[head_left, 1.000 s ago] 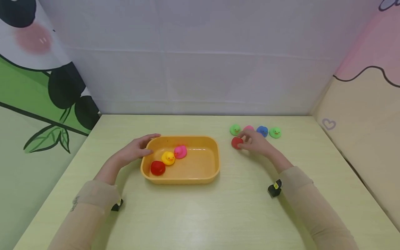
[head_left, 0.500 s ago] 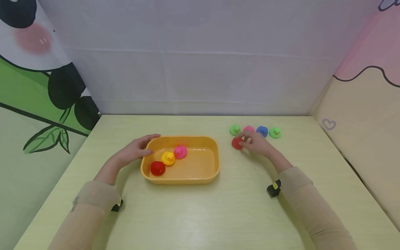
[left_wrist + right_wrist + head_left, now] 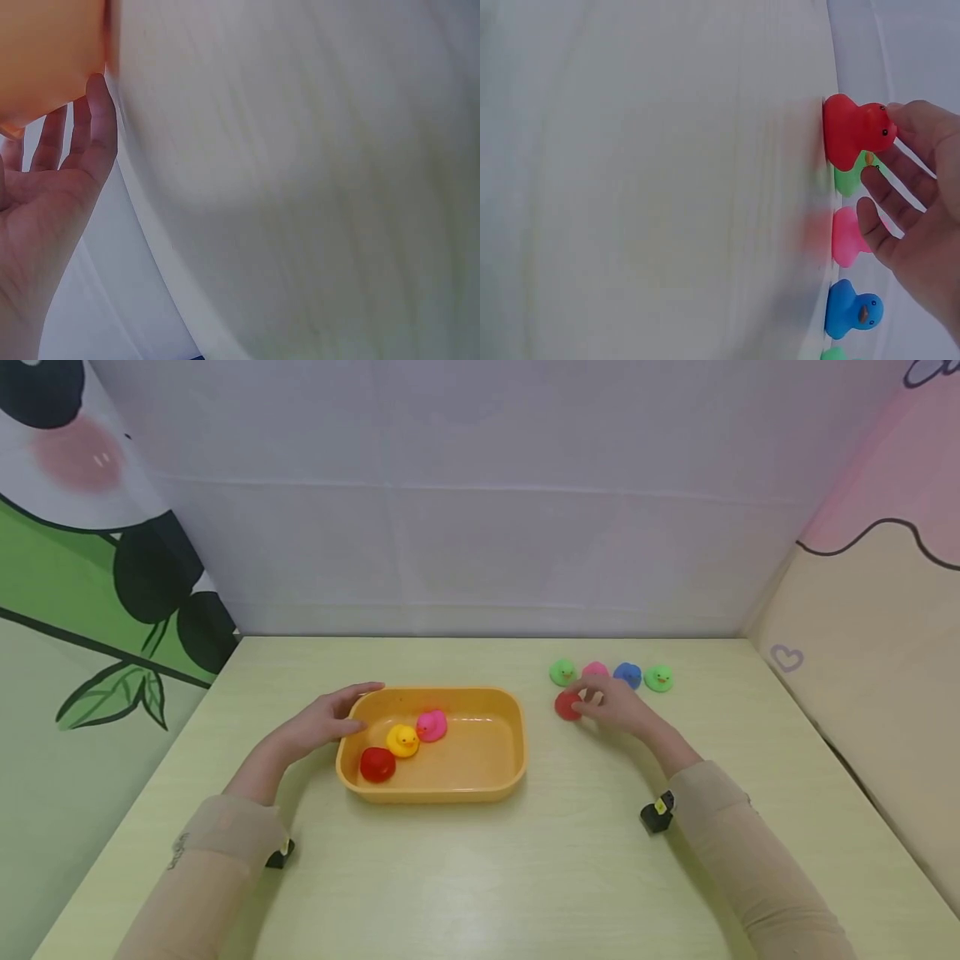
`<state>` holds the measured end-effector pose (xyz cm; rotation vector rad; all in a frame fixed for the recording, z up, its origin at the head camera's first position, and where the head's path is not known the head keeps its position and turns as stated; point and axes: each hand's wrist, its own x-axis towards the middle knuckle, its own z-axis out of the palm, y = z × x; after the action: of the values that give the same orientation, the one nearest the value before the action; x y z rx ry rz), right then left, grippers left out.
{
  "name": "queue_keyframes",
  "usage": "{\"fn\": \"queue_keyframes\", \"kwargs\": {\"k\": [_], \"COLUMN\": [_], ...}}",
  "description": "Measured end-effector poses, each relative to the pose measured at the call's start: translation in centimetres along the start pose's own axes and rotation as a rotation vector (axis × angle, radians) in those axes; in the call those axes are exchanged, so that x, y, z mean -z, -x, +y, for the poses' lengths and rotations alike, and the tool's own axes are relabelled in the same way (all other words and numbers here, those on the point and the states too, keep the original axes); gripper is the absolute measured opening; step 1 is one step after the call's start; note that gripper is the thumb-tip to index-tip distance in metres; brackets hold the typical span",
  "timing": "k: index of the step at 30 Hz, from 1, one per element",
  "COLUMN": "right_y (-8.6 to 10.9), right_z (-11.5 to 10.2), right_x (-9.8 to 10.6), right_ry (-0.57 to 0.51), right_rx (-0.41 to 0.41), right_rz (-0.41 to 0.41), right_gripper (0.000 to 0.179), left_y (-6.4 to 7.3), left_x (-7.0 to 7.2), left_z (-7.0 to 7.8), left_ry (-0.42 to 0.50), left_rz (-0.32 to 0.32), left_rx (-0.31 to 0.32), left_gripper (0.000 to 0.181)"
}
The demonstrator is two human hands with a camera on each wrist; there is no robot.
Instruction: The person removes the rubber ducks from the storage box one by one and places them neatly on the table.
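In the head view my left hand (image 3: 324, 723) holds the left end of a yellow-orange plastic basin (image 3: 480, 796), thumb at the rim; the left wrist view shows several fingers against the outer wall. Inside the basin lie a pink duck (image 3: 431, 726), a yellow duck (image 3: 402, 741) and a red rounded toy (image 3: 377, 765). To the right, my right hand (image 3: 615, 703) pinches a red rubber duck (image 3: 847, 133) by its head, thumb on one side and a finger on the other. That duck's base sits on or very close to the table.
Behind the right hand, a row holds a green duck (image 3: 562, 672), a partly hidden pink duck (image 3: 596, 668), a blue duck (image 3: 627, 675) and another green duck (image 3: 659, 678). The pale wooden table (image 3: 480, 877) meets a light cloth wall (image 3: 480, 543) at the back.
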<state>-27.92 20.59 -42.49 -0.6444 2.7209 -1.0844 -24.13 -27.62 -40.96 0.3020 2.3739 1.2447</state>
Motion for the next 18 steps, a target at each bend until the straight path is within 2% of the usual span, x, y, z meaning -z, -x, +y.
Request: {"fn": "queue_keyframes", "kwargs": {"k": [4, 11, 18], "right_y": [0.1, 0.3, 0.6], "right_z": [-0.6, -2.3, -4.5], "right_x": [0.3, 0.8, 1.0], "right_ry": [0.013, 0.025, 0.023], "right_rx": [0.007, 0.066, 0.068], "right_rz": [0.017, 0.047, 0.082], "right_gripper": [0.025, 0.027, 0.025], "left_y": [0.0, 0.0, -0.2], "left_x": [0.0, 0.1, 0.1], "left_z": [0.0, -0.1, -0.3], "left_ry": [0.005, 0.001, 0.007], "left_rz": [-0.002, 0.000, -0.005], "left_rx": [0.002, 0.008, -0.004], "left_gripper": [0.067, 0.065, 0.065]}}
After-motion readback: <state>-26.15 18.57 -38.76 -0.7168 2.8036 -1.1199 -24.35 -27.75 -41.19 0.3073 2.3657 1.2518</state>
